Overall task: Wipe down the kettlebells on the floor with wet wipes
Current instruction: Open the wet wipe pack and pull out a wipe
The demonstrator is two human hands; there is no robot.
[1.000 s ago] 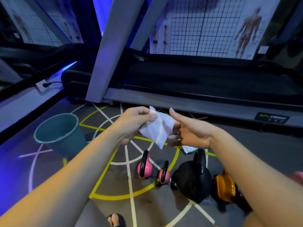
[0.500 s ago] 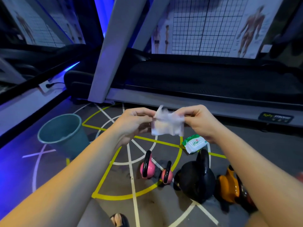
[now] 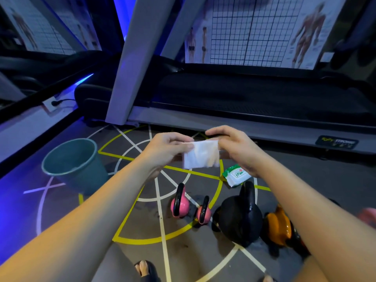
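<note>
Kettlebells (image 3: 241,220) stand in a row on the lined floor (image 3: 142,251) beneath our forearms: two pink, one black, one orange. Above them, our left hand (image 3: 166,149) and right hand (image 3: 238,149) each pinch an upper corner of a white wipe (image 3: 201,156), which hangs between them. A pack of wipes (image 3: 234,175) lies just beyond the black one. A bin (image 3: 75,163) is on the left, with a treadmill (image 3: 244,102) behind.

The wipe (image 3: 201,154) is showing plain white. The larger pink kettlebell (image 3: 180,207) and the smaller pink kettlebell (image 3: 207,214) are carrying black handles, beside the black kettlebell (image 3: 242,220) and the orange kettlebell (image 3: 277,227). The pack (image 3: 236,176) is showing green and white. Yellow and white lines (image 3: 154,239) are crossing the grey floor (image 3: 142,221)
</note>
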